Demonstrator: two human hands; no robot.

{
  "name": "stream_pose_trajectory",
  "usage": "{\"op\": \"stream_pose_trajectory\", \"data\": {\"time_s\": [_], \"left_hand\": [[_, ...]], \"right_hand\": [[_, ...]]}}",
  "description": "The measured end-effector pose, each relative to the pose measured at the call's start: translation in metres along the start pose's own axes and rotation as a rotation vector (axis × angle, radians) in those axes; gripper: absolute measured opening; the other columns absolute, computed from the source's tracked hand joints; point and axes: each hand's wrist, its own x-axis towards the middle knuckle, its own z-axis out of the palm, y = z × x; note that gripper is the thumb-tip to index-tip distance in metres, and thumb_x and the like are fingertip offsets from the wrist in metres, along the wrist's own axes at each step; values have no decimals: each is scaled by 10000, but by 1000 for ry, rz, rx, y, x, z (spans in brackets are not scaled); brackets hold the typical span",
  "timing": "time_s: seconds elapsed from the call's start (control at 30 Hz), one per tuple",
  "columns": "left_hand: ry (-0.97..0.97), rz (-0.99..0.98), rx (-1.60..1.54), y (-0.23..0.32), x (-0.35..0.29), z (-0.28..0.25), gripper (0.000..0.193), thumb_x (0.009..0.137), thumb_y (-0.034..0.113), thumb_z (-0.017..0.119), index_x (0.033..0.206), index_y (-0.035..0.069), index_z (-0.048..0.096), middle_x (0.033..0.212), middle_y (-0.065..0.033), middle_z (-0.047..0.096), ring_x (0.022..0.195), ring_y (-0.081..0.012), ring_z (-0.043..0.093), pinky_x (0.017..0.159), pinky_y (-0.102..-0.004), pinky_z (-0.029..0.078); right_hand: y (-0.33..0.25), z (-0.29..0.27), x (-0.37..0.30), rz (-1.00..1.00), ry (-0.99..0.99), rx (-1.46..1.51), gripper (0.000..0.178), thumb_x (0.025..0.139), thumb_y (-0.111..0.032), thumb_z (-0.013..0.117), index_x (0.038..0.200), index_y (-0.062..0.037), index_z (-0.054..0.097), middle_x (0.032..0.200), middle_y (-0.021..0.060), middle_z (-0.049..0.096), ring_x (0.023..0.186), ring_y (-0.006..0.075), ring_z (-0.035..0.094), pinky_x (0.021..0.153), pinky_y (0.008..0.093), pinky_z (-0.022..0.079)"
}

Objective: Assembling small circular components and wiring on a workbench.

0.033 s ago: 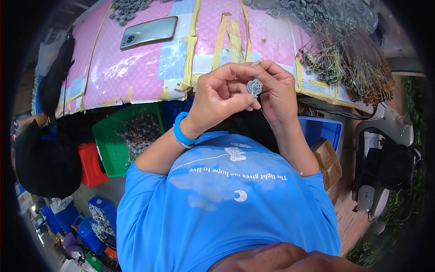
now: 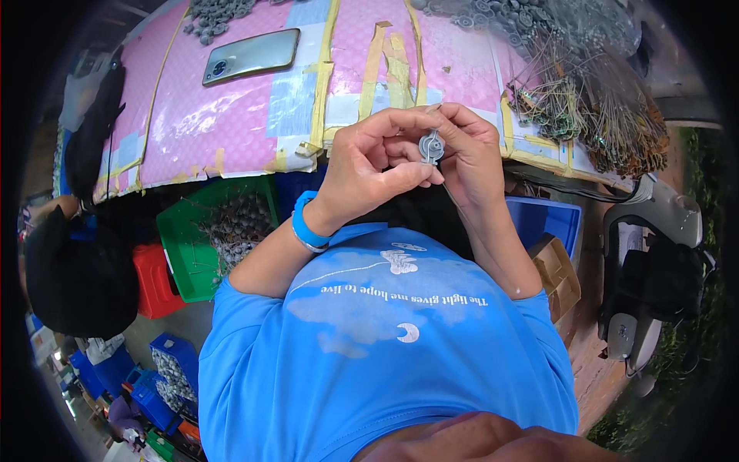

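Just past the table's near edge, both my hands are raised around a small round grey plastic part [image 2: 433, 146]. Its ringed face is turned up towards me. The closed fingertips of my left hand [image 2: 356, 165] pinch its lower edge and side. My right hand [image 2: 476, 158] is closed too, its thumb and fingers on the part's upper right. A thin wire-like strand seems to run down from the part beside my right palm. What lies behind the curled fingers is hidden.
A phone [image 2: 251, 57] lies on the pink-covered table [image 2: 204, 115]. Grey parts [image 2: 500, 15] and bundled wired components [image 2: 577, 108] are heaped at the far right. Below the edge are a green bin [image 2: 185, 239] of wired grey parts, a red container [image 2: 158, 281] and a blue bin [image 2: 554, 219].
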Motion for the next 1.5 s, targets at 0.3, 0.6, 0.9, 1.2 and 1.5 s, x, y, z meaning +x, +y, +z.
{"op": "stream_pose_trajectory", "data": {"time_s": [0.3, 0.6, 0.9, 1.2, 1.5], "left_hand": [[-49, -37, -9, -6, 16, -28, 466, 777, -107, 714, 1215, -81, 558, 1018, -145, 668, 877, -232, 723, 807, -311, 601], [-10, -193, 37, -3, 29, -35, 423, 812, -77, 703, 1210, -68, 558, 886, -96, 686, 870, -182, 716, 788, -255, 565], [-47, -249, 40, -6, 34, -40, 418, 809, -67, 721, 1201, -72, 577, 927, -128, 716, 900, -180, 717, 826, -259, 561], [-30, -179, -3, -10, 31, -42, 413, 791, -64, 738, 1176, -68, 591, 954, -141, 719, 893, -184, 720, 831, -271, 560], [159, -10, 185, 2, 32, -31, 408, 751, -52, 776, 1129, -62, 624, 879, -94, 698, 778, -112, 687, 679, -230, 569]], "right_hand": [[-7, 4, 24, 73, -25, -250, 135, 931, -111, 656, 986, 12, 674, 919, 60, 695, 772, 90, 649, 675, 210, 523], [-68, -57, 150, -542, 198, -1384, 192, 846, -89, 679, 1022, -17, 707, 920, 98, 721, 817, 189, 683, 731, 309, 525], [-56, -68, 167, -548, 75, -1546, 218, 789, -135, 716, 983, -36, 724, 917, 117, 696, 768, 208, 681, 696, 332, 525], [-77, -70, 133, -207, 111, -1664, 217, 783, -175, 718, 949, -37, 705, 908, 109, 712, 778, 225, 685, 712, 352, 530], [-54, -43, 89, -474, 0, -1815, 202, 821, -115, 679, 1008, -39, 693, 891, 143, 691, 778, 259, 676, 707, 369, 526]]}}
